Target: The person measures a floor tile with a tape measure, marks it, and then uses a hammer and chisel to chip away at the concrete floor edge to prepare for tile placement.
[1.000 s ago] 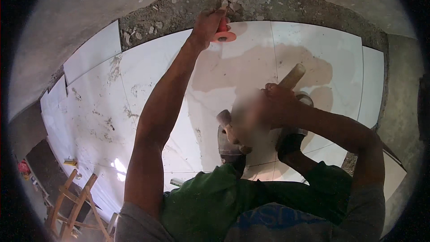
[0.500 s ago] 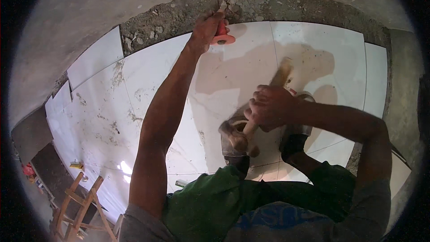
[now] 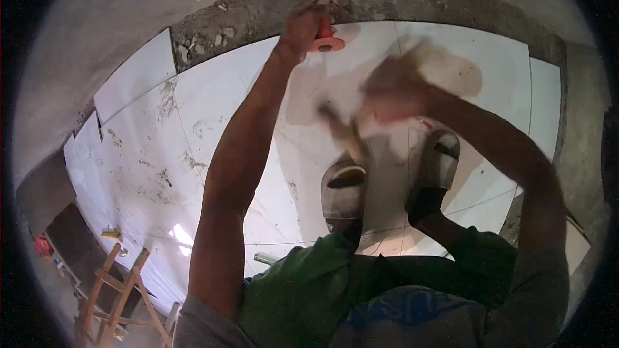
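Observation:
My left hand [image 3: 303, 29] is wrapped round the red grip of a chisel with a round hand guard [image 3: 327, 44]. The chisel points away from me at the rough concrete strip [image 3: 400, 0] along the wall; its tip is hard to make out. My right hand [image 3: 396, 93], smeared by motion, is closed on a hammer with a light wooden handle. Part of the hammer [image 3: 345, 130] shows as a blur above my left shoe, apart from the chisel. Below both hands lie large white floor tiles [image 3: 238, 116] with dirt marks.
My shoes [image 3: 343, 190] stand on the tiles. A raised tile [image 3: 135, 80] lies by the wall at left, near loose rubble [image 3: 219, 38]. A wooden frame [image 3: 119, 290] and a small yellow object [image 3: 111, 233] are at lower left. The plastered wall [image 3: 148, 0] curves round the far side.
My right hand has moved a little away from me and left, swinging the hammer, which is now more blurred. The chisel stays against the concrete strip. The view has shifted slightly.

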The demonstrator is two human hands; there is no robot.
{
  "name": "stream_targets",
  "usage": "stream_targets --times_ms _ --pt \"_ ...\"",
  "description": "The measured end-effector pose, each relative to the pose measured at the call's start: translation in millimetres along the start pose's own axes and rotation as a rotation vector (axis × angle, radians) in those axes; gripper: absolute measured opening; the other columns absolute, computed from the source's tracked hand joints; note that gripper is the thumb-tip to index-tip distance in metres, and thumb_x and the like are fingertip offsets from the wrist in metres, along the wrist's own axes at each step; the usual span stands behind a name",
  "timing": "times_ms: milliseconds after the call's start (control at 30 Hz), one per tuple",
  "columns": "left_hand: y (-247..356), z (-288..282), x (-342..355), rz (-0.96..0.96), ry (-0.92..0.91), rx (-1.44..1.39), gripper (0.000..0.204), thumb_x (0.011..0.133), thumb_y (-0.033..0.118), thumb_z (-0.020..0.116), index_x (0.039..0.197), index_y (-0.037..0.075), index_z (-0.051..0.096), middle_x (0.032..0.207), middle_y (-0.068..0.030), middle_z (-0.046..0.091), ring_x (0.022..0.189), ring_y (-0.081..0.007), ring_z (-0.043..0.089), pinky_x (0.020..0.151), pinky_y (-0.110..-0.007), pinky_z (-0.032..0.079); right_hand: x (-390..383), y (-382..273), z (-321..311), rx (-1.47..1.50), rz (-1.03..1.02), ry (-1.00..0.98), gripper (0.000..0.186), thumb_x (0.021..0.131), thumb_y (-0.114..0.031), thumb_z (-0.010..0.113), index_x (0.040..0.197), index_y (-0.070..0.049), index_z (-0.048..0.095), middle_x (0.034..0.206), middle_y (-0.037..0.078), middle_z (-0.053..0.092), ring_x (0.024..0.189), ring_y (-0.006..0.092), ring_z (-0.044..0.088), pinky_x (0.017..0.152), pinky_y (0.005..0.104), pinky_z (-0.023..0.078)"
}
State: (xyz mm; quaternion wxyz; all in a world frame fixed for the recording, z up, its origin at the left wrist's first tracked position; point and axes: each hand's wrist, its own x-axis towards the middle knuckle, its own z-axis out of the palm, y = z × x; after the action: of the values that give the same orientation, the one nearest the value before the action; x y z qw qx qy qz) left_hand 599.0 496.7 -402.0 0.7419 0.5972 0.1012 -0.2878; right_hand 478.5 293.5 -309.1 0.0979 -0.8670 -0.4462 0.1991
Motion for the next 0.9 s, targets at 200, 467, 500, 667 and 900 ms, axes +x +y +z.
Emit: stream_targets --times_ms 200,467,500,667,900 --pt "5 -9 0 0.106 0.023 0.198 0.037 0.1 0.038 0.067 0.09 0.003 0.067 0.081 -0.0081 0.069 0.072 -0.0194 0.07 0.065 -0.036 0.058 5 -26 5 0.031 0.217 -0.15 0.023 0.078 -0.027 0.068 0.091 -0.009 0.076 0.078 0.015 0.073 0.071 0.0331 0.073 0.071 0.046 0.06" --pt "5 -29 4 1.06 -0.044 1.04 0.04 0.104 0.043 0.058 0.096 0.006 0.068 0.082 -0.0094 0.067 0.08 -0.019 0.067 0.07 -0.041 0.056 25 31 -10 -0.056 0.319 0.019 0.031 0.077 -0.035 0.071 0.084 -0.005 0.073 0.078 0.017 0.072 0.075 0.0356 0.073 0.076 0.0511 0.059" --pt "8 -34 5 0.861 -0.079 1.029 0.027 0.096 0.031 0.068 0.091 0.004 0.068 0.082 -0.0105 0.07 0.081 -0.0218 0.071 0.071 -0.04 0.058 24 9 -4 -0.029 0.288 -0.019 0.03 0.076 -0.033 0.07 0.085 -0.005 0.073 0.078 0.019 0.072 0.078 0.0364 0.074 0.076 0.0519 0.059" --pt "4 -19 9 0.417 -0.162 0.594 0.018 0.083 0.017 0.081 0.087 0.003 0.07 0.088 -0.0139 0.076 0.087 -0.0258 0.077 0.074 -0.039 0.062 -5 -26 8 -0.031 -0.308 -0.027 0.035 0.073 -0.039 0.074 0.091 -0.01 0.072 0.081 0.013 0.068 0.084 0.0301 0.069 0.083 0.0473 0.055" --pt "9 -42 18 0.864 -0.094 1.166 0.018 0.082 0.013 0.078 0.093 0.002 0.068 0.09 -0.0126 0.077 0.088 -0.0244 0.077 0.075 -0.037 0.063 27 -16 -5 -0.024 0.227 -0.102 0.032 0.081 -0.031 0.066 0.101 -0.007 0.07 0.09 0.016 0.073 0.088 0.0362 0.071 0.084 0.0527 0.054"
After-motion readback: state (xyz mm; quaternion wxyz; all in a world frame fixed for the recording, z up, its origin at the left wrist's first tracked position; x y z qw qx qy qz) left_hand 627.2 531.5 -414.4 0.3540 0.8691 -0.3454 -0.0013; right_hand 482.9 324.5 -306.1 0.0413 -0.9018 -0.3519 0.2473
